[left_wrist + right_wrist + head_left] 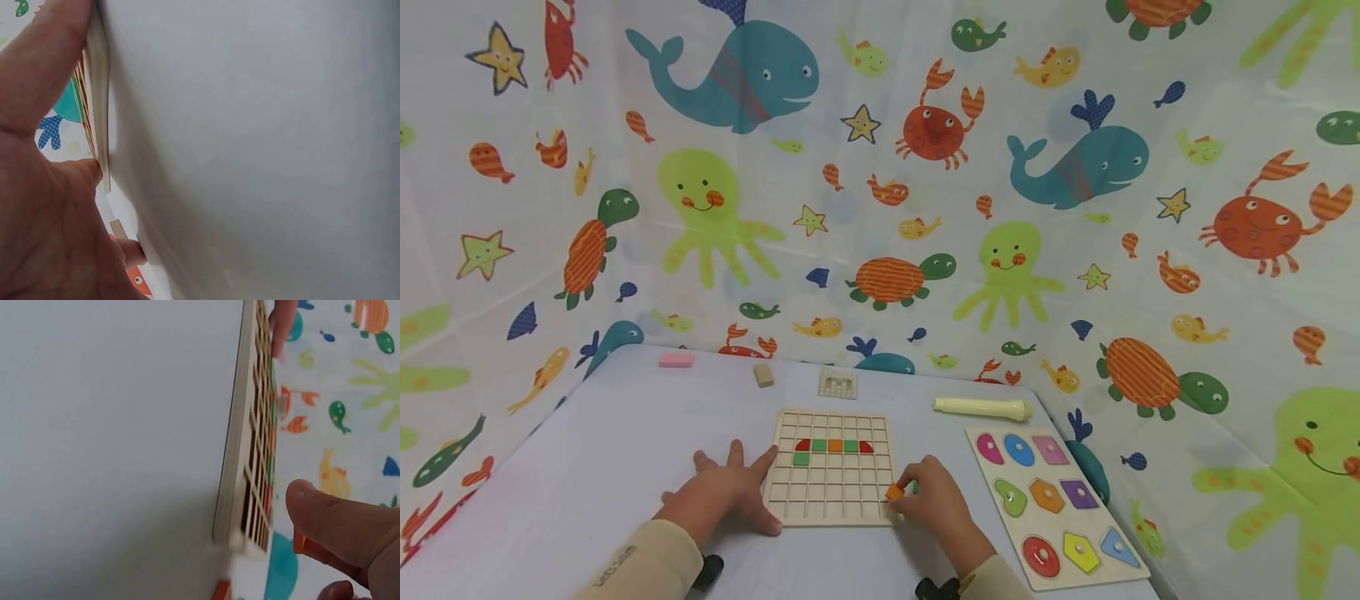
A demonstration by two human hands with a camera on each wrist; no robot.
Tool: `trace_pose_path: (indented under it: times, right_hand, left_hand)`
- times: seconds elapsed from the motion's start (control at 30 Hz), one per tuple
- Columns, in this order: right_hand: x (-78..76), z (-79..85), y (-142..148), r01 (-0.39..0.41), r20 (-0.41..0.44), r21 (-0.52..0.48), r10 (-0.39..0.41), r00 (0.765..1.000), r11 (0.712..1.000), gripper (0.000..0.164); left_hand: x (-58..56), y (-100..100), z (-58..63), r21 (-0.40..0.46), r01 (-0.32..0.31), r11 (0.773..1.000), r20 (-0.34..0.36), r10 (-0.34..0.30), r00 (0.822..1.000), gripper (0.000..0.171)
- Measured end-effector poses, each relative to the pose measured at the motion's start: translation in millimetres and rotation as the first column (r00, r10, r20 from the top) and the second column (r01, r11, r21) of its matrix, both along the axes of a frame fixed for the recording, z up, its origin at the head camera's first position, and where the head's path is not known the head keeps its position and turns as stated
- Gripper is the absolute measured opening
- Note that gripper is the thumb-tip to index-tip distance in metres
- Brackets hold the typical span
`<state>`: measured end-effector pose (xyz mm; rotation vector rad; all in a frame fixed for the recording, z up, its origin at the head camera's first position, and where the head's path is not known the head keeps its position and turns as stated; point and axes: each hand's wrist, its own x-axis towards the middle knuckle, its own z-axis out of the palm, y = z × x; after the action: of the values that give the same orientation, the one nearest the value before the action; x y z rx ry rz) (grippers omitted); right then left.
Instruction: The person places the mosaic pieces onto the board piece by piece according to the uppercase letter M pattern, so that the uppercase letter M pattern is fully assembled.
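A square wooden grid board lies on the white table in the head view. Its upper part carries a row of red, green and orange tiles, with a green tile in the row below. My left hand spreads its fingers along the board's left edge, its thumb by the near corner. Between thumb and fingers, my right hand pinches a small orange block at the board's near right corner. In the right wrist view another orange piece shows near that corner, partly cut off.
To the right lies a shape puzzle board with coloured knobbed pieces. Behind are a cream stick, a small patterned tile, a wooden block and a pink block. A sea-animal curtain hangs behind the table.
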<state>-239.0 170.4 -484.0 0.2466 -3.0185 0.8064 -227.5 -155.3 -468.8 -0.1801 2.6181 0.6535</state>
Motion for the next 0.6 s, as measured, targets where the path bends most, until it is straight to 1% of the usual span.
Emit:
trace_pose_path:
  times: [0.17, 0.37, 0.6]
  right_hand:
    - [-1.5, 1.4, -25, -0.041, 0.013, 0.002, 0.041, 0.999, 0.999, 0.023]
    - [-4.0, 1.2, -55, -0.095, 0.021, 0.010, 0.094, 0.995, 0.995, 0.022]
    - [-7.2, 3.7, -90, -0.146, -0.005, 0.036, 0.146, 0.989, 0.989, 0.020]
  left_hand:
    - [2.4, 0, 1.2, -0.007, 0.000, 1.000, -0.007, 0.000, 1.000, 0.128]
    - [2.0, 0, -0.6, -0.012, 0.006, 1.000, -0.020, -0.006, 1.000, 0.130]
    - [1.4, 0, -0.1, -0.014, 0.000, 1.000, -0.011, 0.000, 1.000, 0.129]
